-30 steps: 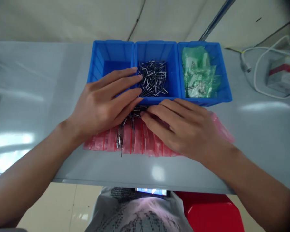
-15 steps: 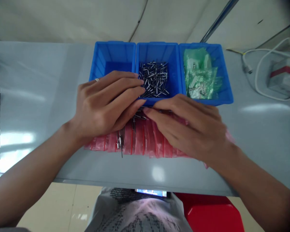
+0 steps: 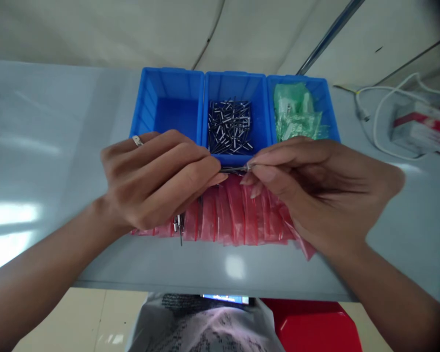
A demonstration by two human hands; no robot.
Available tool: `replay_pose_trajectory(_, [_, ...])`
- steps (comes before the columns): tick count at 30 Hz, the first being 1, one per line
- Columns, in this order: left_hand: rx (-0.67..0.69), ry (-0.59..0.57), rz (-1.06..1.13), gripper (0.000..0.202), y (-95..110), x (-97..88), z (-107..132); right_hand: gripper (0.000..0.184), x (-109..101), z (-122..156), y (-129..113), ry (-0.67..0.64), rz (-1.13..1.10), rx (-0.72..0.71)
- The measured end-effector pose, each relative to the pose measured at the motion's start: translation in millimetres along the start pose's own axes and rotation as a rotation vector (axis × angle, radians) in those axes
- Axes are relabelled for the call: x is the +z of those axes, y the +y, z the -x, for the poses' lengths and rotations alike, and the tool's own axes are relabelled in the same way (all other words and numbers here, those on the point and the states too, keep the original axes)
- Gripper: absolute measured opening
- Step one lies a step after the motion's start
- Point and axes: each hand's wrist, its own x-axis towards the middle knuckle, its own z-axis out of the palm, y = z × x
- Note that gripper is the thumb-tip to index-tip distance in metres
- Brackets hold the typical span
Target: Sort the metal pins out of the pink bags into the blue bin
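Thin metal pop rivets [image 3: 234, 169] span the gap between my two hands, above the front edge of the middle bin. My right hand [image 3: 311, 181] pinches their right end between thumb and forefinger. My left hand [image 3: 161, 176], wearing a ring, is closed at the left end; its thumb and curled fingers partly hide what it grips. Under both hands lies a row of pink zip bags [image 3: 223, 217]. A few loose rivets [image 3: 179, 225] rest on the bags below my left hand. More rivets [image 3: 230, 124] fill the bottom of the middle blue bin [image 3: 258, 93].
An empty-looking blue bin [image 3: 143, 105] stands at the left. The right blue bin [image 3: 324, 93] holds green plastic bags [image 3: 297, 107]. At the far right are a white cable [image 3: 376, 127] and a red and white box [image 3: 418, 124]. A red stool [image 3: 315, 325] is below the table edge.
My right hand has turned and shifted right, opening a gap between the hands where rivets now show. My left hand has moved slightly down and left, its fingers more curled.
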Motion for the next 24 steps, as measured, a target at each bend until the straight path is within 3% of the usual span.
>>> replay_pose_trajectory(3, [-0.019,0.037,0.004,0.016,-0.6,1.7,0.5,0.013,0.8,0.5,-0.4,0.013,-0.040,0.037])
replay_pose_trajectory(7, [0.040,0.051,-0.011,0.002,-5.2,4.7,3.4,0.013,1.7,0.5,-3.6,-0.001,-0.136,0.144])
replay_pose_trajectory(8, [0.051,0.056,-0.010,0.007,-6.4,5.7,4.4,0.015,1.8,-0.1,-3.8,0.009,-0.154,0.177])
replay_pose_trajectory(11, [-0.004,0.076,-0.012,0.022,-8.8,8.6,6.7,0.015,1.1,-3.9,-3.1,0.101,-0.192,0.233])
replay_pose_trajectory(15, [-0.095,0.136,-0.023,0.013,-9.8,10.7,7.1,0.029,-4.7,-7.3,-5.1,0.139,-0.114,0.259])
replay_pose_trajectory(18, [-0.123,0.159,-0.014,0.009,-10.0,10.8,6.0,0.039,-9.5,-4.5,-6.1,0.046,0.100,0.028])
replay_pose_trajectory(24, [-0.165,0.157,-0.013,0.007,-10.2,9.9,5.3,0.025,1.2,-1.2,-2.3,-0.495,0.395,-0.673])
